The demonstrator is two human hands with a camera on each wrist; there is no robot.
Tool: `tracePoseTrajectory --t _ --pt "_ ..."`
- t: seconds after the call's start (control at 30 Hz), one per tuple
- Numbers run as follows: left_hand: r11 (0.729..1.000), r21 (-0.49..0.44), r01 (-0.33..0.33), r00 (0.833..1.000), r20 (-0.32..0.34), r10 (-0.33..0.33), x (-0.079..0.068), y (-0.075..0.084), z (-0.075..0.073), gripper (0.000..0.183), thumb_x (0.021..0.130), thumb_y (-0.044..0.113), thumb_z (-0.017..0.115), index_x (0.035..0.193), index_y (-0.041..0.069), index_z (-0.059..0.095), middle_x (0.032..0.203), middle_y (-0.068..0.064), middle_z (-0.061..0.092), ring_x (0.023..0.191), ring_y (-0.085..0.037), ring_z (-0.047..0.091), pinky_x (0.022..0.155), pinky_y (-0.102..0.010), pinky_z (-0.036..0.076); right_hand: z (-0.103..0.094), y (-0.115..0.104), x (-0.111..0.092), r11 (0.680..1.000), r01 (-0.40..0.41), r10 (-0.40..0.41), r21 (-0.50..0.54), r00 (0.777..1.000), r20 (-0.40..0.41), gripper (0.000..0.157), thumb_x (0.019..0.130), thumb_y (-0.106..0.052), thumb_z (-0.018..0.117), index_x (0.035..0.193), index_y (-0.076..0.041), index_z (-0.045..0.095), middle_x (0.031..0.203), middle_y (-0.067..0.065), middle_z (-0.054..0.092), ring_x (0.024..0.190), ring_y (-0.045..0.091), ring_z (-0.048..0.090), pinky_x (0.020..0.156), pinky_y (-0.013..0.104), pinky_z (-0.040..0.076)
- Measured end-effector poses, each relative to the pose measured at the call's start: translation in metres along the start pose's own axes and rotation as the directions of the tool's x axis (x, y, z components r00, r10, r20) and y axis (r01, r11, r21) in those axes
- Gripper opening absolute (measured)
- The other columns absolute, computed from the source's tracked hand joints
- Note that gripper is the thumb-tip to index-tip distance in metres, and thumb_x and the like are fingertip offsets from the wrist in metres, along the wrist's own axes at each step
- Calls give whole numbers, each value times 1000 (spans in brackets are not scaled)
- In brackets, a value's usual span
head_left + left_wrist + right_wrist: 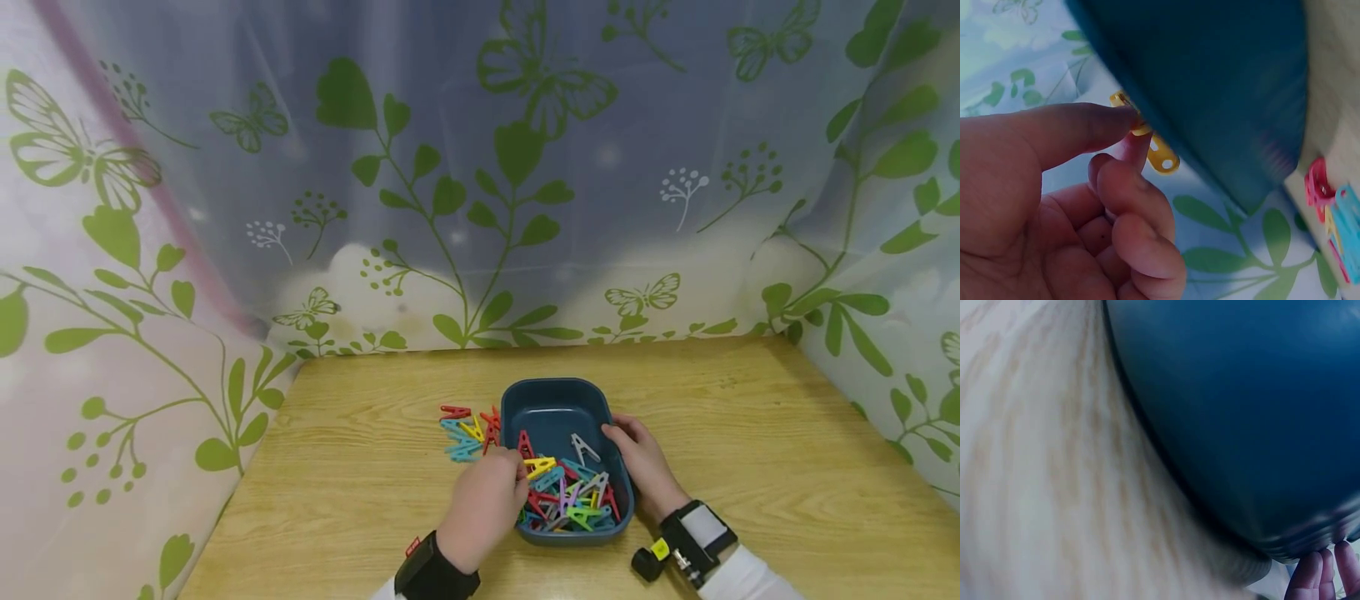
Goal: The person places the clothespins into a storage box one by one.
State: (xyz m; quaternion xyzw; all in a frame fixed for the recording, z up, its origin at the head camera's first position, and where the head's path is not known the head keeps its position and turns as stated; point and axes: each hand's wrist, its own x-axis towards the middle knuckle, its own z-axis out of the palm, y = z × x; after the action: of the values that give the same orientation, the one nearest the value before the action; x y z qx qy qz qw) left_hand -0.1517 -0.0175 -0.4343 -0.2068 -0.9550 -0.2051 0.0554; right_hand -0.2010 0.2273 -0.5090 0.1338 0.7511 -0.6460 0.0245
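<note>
A yellow clothespin [540,467] is pinched between the thumb and forefinger of my left hand [483,496], over the left rim of a dark blue basin [555,392]. The left wrist view shows the same yellow clothespin [1163,156] partly behind the basin wall [1210,94], with the other fingers curled. My right hand [645,462] holds the basin's right side near the rim; its fingertips [1307,572] touch the wall in the right wrist view. Many colored clothespins [581,517] lie heaped in the basin's near half, and a grey one [583,448] rests farther up.
Left of the basin, a loose group of red, blue and yellow clothespins [465,437] lies on the wooden table [360,483]. A curtain printed with leaves and butterflies [465,208] hangs behind the table and along both sides.
</note>
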Motion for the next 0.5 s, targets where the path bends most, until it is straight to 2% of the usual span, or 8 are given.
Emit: tracePoseTrajectory --t 0.17,0.5 --pt "1000 23 -13 1000 28 12 0 4 9 20 89 14 80 78 16 63 74 6 56 60 -4 46 54 -22 39 0 0 1 1000 -3 3 -1 1000 -1 60 106 -37 54 152 -2 40 149 21 47 131 31 49 99 33 41" --pt "999 30 -36 999 21 35 -2 5 13 20 89 14 80 77 16 64 73 6 55 61 -5 46 55 -22 39 0 0 0 1000 1 -1 4 1000 -4 60 106 -36 54 153 -3 39 151 21 46 132 32 49 104 37 41"
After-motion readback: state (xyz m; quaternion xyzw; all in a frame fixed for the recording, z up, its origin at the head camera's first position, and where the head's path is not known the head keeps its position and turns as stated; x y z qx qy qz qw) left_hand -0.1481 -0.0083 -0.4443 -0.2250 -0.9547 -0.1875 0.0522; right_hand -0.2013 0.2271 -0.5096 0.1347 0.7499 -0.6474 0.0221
